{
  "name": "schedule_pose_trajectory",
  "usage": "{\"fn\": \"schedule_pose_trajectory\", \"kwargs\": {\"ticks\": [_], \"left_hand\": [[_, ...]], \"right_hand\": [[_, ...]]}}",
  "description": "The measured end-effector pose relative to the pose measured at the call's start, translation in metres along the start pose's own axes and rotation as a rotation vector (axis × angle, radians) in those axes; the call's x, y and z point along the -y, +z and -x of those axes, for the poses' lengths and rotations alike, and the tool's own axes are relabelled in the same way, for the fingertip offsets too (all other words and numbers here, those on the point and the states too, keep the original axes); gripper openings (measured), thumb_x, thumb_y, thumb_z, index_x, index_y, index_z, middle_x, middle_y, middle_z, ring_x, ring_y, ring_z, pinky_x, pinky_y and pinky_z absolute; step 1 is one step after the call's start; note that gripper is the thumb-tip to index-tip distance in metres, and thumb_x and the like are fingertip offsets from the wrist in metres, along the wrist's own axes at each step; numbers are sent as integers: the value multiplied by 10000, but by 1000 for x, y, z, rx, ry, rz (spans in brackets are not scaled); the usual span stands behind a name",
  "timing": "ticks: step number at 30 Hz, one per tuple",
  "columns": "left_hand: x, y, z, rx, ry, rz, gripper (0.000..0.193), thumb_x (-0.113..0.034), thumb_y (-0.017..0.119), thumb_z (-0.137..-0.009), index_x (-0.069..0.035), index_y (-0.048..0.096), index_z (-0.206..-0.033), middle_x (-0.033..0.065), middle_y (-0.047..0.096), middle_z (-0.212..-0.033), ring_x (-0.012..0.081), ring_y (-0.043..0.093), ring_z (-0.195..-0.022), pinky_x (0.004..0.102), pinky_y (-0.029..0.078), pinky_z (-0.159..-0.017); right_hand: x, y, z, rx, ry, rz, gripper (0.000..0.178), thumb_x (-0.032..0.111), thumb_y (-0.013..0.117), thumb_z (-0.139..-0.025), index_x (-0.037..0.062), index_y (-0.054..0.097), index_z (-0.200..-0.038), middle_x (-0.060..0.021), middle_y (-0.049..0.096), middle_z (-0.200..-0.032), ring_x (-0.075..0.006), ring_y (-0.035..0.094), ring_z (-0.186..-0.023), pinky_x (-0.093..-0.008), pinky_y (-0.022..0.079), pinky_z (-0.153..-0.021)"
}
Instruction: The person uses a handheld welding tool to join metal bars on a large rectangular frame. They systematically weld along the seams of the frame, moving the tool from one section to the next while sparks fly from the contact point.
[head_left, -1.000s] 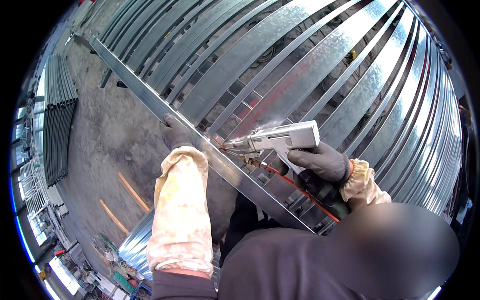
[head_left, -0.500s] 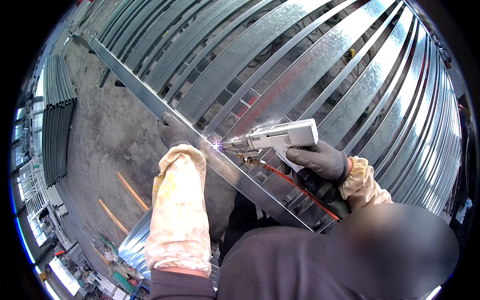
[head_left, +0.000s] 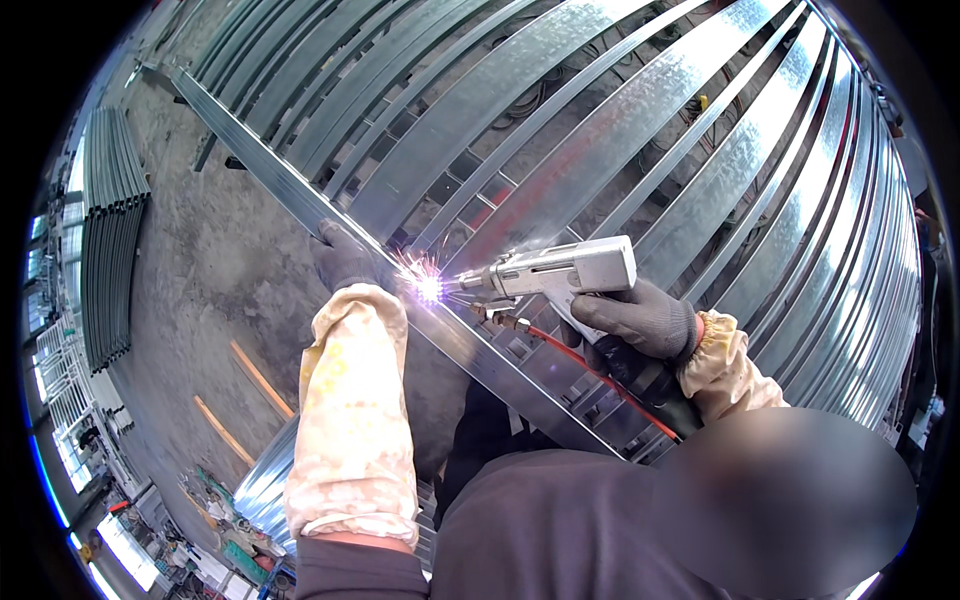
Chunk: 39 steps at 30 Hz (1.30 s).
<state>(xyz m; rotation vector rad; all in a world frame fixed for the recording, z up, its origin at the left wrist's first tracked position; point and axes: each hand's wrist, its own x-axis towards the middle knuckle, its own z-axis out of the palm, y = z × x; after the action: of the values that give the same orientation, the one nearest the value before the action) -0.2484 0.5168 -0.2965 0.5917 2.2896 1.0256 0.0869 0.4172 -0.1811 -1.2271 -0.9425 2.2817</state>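
Torch (head_left: 595, 268), one, silver, pistol-shaped: over the slats (head_left: 600, 165), nose at the inner edge of the rail (head_left: 480, 352), sparks (head_left: 430, 288) bright at its tip. Right hand (head_left: 645, 320), gloved: wrapped about the torch's handle. Left hand (head_left: 345, 258), gloved: laid at the rail's outer edge, near the sparks; whether its fingers pinch the rail cannot be told. Hose (head_left: 580, 362), one, red: trailing back from below the torch's nose. Bars (head_left: 112, 240), dark, stacked: on the floor (head_left: 230, 270), well out from the rail's outer edge. Hazards, as judged: spatter could scorch the left hand or its sleeve (head_left: 360, 350), both being close; a tug on the hose could drag the nose off its spot; slack left-hand pressure could let the rail shift.
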Motion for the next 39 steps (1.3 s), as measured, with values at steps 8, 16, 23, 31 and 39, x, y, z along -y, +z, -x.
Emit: {"fn": "schedule_pose_trajectory", "kwargs": {"ticks": [8, 16, 23, 31, 39], "left_hand": [[-17, -8, 10, 99, -52, -11, 631, -445, 362, -1044, 86, 478, -1366, 297, 610, -1259, 409, 639, -1122, 449, 523, -946], [-50, -6, 30, 40, -206, 95, 632, -449, 384, -1039, 84, 475, -1367, 286, 612, -1261, 407, 641, -1115, 427, 524, -955], [-9, -9, -9, 2, -77, -108, 641, -461, 387, -1036, 87, 495, -1350, 292, 615, -1256, 420, 635, -1115, 443, 515, -946], [17, -2, -33, -35, 25, -243, 660, -477, 379, -1034, 94, 510, -1337, 302, 619, -1249, 438, 618, -1136, 457, 499, -950], [12, -12, -24, 74, 44, -175, 689, -495, 366, -1030, 97, 480, -1363, 308, 576, -1312, 431, 587, -1190, 451, 472, -1005]], "right_hand": [[3, 2, 7, -28, -40, 41, 451, 287, 625, -990, -26, 550, -1305, -25, 623, -1037, -85, 554, -916, -262, 468, -789], [-1, -1, 10, -14, -42, 43, 522, 308, 633, -986, -14, 510, -1377, -74, 596, -1215, -132, 533, -1076, -300, 440, -935], [-1, 0, 14, 5, 66, 23, 579, 341, 646, -978, 0, 483, -1417, -91, 607, -1248, -132, 566, -1079, -306, 477, -930], [-8, -1, 19, -11, 19, -3, 588, 362, 642, -975, 1, 477, -1409, -88, 637, -1096, -104, 637, -757, -259, 539, -642], [-7, -4, 23, 8, 116, 0, 585, 375, 645, -968, -7, 497, -1386, -66, 617, -1114, -94, 579, -915, -269, 512, -756]]}}
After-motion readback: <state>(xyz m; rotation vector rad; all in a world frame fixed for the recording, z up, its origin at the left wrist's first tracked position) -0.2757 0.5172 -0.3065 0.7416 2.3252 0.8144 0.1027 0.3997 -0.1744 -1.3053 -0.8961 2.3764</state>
